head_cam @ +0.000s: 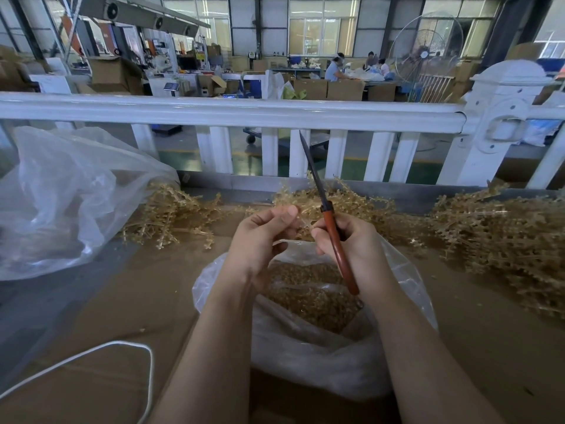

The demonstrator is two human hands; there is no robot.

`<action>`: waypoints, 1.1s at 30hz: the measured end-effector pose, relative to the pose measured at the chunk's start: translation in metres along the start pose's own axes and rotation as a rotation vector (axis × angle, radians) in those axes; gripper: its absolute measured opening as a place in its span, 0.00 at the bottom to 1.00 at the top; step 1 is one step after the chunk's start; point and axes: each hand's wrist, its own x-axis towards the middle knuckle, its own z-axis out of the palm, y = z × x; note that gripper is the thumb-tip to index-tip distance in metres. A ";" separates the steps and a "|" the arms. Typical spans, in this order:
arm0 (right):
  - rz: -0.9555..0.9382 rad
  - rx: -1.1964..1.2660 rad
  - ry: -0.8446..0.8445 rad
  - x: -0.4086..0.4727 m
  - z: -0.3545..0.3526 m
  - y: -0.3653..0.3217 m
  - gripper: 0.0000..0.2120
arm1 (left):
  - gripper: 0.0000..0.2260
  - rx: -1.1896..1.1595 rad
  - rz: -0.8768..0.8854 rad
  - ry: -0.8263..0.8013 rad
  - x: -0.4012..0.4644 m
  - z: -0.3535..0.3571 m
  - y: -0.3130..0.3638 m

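Head view: knife (329,223), slim dark blade, red-brown wooden handle, blade tilted up-left, above open clear bag (305,356) of tan bits on table (489,325). Right grip (354,244) clenched round handle; left grip (263,237) pinching tan plastic sprig (303,219) just beside handle top

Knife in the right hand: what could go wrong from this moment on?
1. The right hand grips the knife very close to the left hand, which pinches a gold plastic piece. A slip could cut those fingers.
2. The blade points up, bare. A sudden jerk might swing it wide.
3. Cut bits could miss the open bag below the hands and scatter over the table.
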 end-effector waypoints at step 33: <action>-0.244 -0.692 0.055 -0.006 0.000 0.013 0.32 | 0.15 -0.016 0.151 0.044 0.001 -0.010 0.003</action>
